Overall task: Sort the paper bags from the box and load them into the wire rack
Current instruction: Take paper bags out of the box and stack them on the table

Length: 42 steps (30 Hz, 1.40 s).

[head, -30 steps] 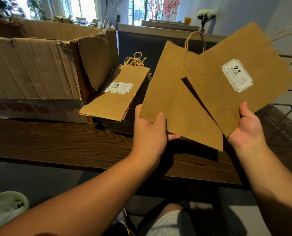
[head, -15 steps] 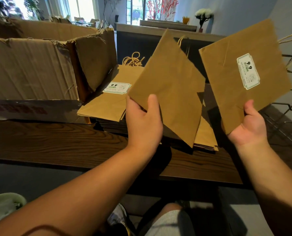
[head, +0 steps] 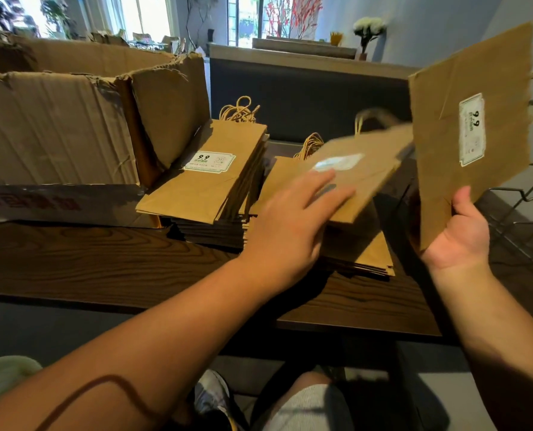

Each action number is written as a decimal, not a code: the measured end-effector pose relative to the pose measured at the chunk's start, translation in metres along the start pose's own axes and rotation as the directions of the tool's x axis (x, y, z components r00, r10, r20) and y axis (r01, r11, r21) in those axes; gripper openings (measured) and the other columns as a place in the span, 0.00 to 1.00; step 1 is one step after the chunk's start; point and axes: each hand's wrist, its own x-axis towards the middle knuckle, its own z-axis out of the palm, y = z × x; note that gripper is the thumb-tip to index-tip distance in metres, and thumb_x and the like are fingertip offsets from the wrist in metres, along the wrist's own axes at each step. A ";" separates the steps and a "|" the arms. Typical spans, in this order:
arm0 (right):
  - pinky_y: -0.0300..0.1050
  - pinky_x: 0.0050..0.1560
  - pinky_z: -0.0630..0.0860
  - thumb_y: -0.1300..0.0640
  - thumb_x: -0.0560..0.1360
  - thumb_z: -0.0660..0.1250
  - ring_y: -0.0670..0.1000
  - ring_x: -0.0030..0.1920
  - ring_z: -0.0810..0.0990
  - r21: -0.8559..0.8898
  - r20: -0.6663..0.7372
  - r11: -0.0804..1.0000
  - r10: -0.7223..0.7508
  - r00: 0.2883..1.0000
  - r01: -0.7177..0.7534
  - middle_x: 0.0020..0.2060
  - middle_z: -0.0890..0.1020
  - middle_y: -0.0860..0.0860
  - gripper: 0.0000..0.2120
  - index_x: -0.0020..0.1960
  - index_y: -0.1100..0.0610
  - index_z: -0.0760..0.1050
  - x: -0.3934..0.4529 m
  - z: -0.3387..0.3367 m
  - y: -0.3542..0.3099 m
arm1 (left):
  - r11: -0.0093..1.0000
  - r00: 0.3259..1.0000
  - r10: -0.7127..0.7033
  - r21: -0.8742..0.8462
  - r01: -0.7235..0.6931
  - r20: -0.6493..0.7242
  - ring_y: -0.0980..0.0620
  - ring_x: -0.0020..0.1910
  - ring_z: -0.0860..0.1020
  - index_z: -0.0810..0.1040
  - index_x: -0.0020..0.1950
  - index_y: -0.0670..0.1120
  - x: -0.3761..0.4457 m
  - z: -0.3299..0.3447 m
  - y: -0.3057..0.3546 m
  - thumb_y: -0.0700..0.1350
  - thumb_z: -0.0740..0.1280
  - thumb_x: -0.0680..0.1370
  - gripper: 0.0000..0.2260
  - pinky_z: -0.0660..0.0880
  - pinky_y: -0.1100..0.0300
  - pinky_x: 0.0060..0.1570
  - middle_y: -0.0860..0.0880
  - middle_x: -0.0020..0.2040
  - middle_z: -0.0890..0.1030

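Right hand (head: 456, 234) grips upright labelled bag (head: 467, 132) by its lower corner, above table's right edge. Left hand (head: 293, 222), fingers straight, lies on blurred bag (head: 361, 172) over the right stack (head: 368, 256).

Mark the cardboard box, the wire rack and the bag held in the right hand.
cardboard box (head: 56, 129): head view, front wall.
wire rack (head: 522, 194): head view, bent wire.
held bag (head: 445, 144): head view, bare face.

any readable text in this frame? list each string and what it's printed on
"9.9": white label on the top bag of the left stack; the smaller lines under it are too small to read.
"9.9": label on the paper bag held by the right hand, turned sideways; the rest is unreadable.
Label on the bag under the left hand: motion-blurred, unreadable.
Red print on the cardboard box flap: too blurred to read.
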 end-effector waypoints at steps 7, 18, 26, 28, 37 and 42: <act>0.41 0.35 0.81 0.44 0.83 0.54 0.50 0.42 0.87 -0.058 -0.043 0.998 0.037 0.998 -0.039 0.50 0.86 0.51 0.20 0.66 0.54 0.76 -0.002 0.003 0.003 | 0.975 0.914 -0.137 0.213 0.057 0.383 0.44 0.81 0.50 0.67 0.76 0.54 -0.014 0.009 -0.004 0.47 0.66 0.80 0.25 0.57 0.42 0.76 0.47 0.80 0.60; 0.41 0.32 0.81 0.44 0.85 0.51 0.49 0.40 0.87 -0.119 -0.039 0.991 0.050 0.998 -0.054 0.45 0.87 0.50 0.19 0.59 0.52 0.77 -0.007 0.009 0.009 | 0.992 0.979 -0.119 -0.013 0.123 0.164 0.38 0.74 0.68 0.85 0.61 0.48 -0.017 0.014 -0.019 0.47 0.73 0.77 0.13 0.59 0.50 0.72 0.42 0.67 0.78; 0.46 0.38 0.83 0.46 0.85 0.54 0.53 0.47 0.87 -0.057 -0.032 0.998 0.001 0.999 -0.003 0.50 0.87 0.53 0.17 0.63 0.55 0.75 -0.007 0.009 0.006 | 0.978 0.993 0.114 0.175 -0.110 -0.012 0.32 0.76 0.62 0.85 0.56 0.44 -0.019 0.010 -0.020 0.47 0.67 0.79 0.11 0.64 0.42 0.73 0.33 0.72 0.71; 0.47 0.39 0.83 0.47 0.85 0.54 0.53 0.49 0.87 -0.049 -0.032 0.999 -0.001 0.999 -0.001 0.51 0.87 0.54 0.17 0.64 0.55 0.75 -0.007 0.008 0.005 | 0.979 0.998 0.055 0.201 -0.045 -0.043 0.32 0.77 0.61 0.84 0.58 0.45 -0.023 0.013 -0.021 0.48 0.66 0.79 0.13 0.67 0.38 0.71 0.32 0.74 0.68; 0.44 0.35 0.82 0.45 0.85 0.51 0.52 0.44 0.87 -0.077 -0.028 0.997 0.028 0.999 -0.030 0.48 0.87 0.52 0.21 0.57 0.55 0.80 -0.006 0.005 0.008 | 0.995 0.997 0.073 0.067 -0.073 -0.005 0.42 0.61 0.72 0.85 0.57 0.46 -0.029 0.024 -0.021 0.49 0.64 0.78 0.14 0.77 0.48 0.54 0.41 0.60 0.80; 0.48 0.38 0.83 0.46 0.85 0.52 0.54 0.47 0.87 -0.029 0.007 0.999 0.021 1.000 -0.021 0.50 0.87 0.54 0.29 0.45 0.56 0.88 -0.007 0.007 0.008 | 0.985 0.986 0.159 0.061 -0.161 0.038 0.32 0.71 0.70 0.86 0.56 0.44 -0.017 0.023 -0.030 0.46 0.70 0.75 0.12 0.71 0.42 0.67 0.36 0.64 0.79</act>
